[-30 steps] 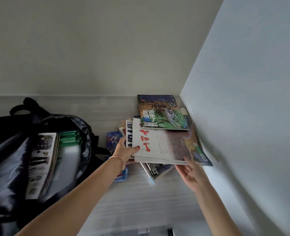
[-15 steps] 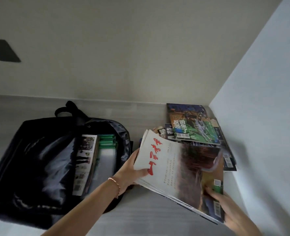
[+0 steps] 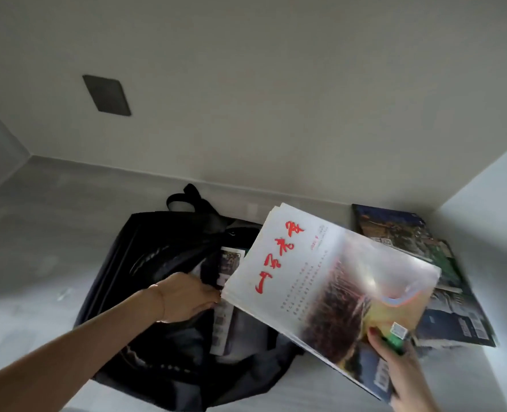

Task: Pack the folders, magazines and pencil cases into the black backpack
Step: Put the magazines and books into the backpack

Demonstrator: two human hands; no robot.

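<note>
- A pale grey surface (image 3: 47,263) with a faint grain was seen, set in a corner formed by a beige back wall (image 3: 276,99) and a whiter side wall (image 3: 490,203) on the right.
- A dark rectangular plate (image 3: 107,95) was fixed on the back wall, above and left of the bag.
- The black backpack (image 3: 145,263) was laid flat on the surface, its mouth open toward the right, its carry handle (image 3: 186,194) pointing to the back wall.
- Printed matter (image 3: 225,292) was visible already inside the opening, standing on edge.
- The left hand (image 3: 183,297) was placed at the backpack's opening, its fingers reaching in under the edge of the lifted stack; what they gripped could not be told.
- A stack of magazines (image 3: 320,281), topped by a white cover with red brush characters, was held tilted above the backpack's mouth.
- The stack's near corner was pinched by the right hand (image 3: 401,373), thumb on top.
- Further magazines (image 3: 442,278) were left lying flat on the surface in the corner, against the side wall, partly hidden behind the lifted stack.
</note>
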